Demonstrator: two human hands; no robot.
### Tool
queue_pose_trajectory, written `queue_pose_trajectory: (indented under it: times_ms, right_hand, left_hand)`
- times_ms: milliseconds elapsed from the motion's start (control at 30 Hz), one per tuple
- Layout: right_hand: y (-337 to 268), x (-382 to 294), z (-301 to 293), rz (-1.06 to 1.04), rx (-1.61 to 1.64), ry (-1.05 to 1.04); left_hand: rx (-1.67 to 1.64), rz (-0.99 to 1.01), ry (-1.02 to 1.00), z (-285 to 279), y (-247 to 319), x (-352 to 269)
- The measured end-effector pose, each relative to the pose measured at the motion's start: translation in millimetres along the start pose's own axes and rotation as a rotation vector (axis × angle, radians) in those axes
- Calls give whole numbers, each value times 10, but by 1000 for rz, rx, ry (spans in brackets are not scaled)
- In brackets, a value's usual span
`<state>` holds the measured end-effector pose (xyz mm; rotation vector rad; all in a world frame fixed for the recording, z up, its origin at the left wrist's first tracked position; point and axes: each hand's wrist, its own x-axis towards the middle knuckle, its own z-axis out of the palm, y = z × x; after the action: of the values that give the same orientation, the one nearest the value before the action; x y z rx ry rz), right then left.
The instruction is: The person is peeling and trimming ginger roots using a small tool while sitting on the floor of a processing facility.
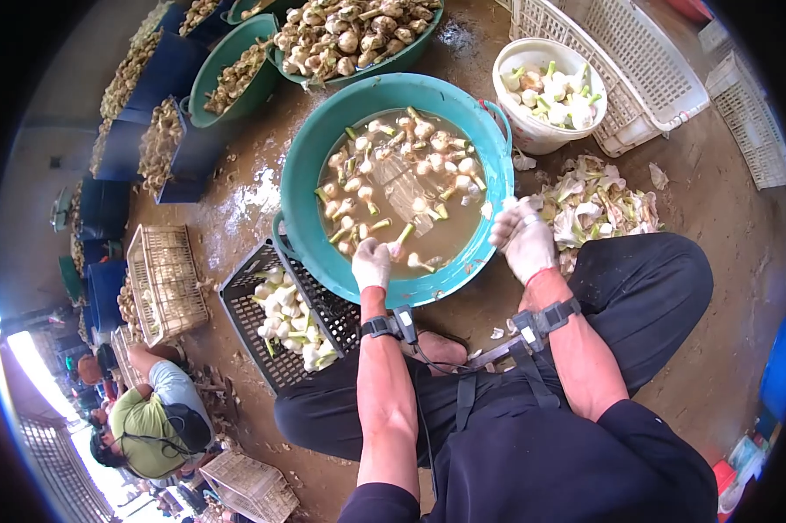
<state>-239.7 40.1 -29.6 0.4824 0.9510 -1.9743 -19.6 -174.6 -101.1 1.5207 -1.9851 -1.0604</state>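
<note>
A green plastic tub (396,85) of murky water stands before me, with garlic bulbs (365,195) on cut stems floating in it. My left hand (372,263), in a pale glove, is over the tub's near side, its fingers at a garlic bulb with a green stem (400,240); whether it grips that bulb is unclear. Gloved as well, my right hand (523,238) is at the tub's right rim, above the edge of a pile of garlic peelings (605,202). Its fingers are partly bent, and a small white piece shows at the fingertips.
Peeled-looking garlic fills a white bucket (520,134) at upper right and a black crate (249,340) at left. Green tubs (203,98) of unwashed garlic stand beyond. White crates (667,65) lie at upper right. A co-worker (151,425) bends at lower left.
</note>
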Motion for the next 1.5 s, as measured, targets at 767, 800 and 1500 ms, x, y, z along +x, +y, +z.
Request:
queue_pose_trajectory:
  times_ms: [767, 800, 1500]
  right_hand:
    - [566, -102, 165, -303, -1418, -9]
    - [542, -117, 162, -299, -1409, -32]
    - [240, -744, 288, -391, -1146, -337]
  left_hand:
    - [133, 249, -426, 355, 1244, -681]
    - [198, 294, -425, 323, 1326, -728]
    - [-358, 210, -355, -204, 1388, -1302]
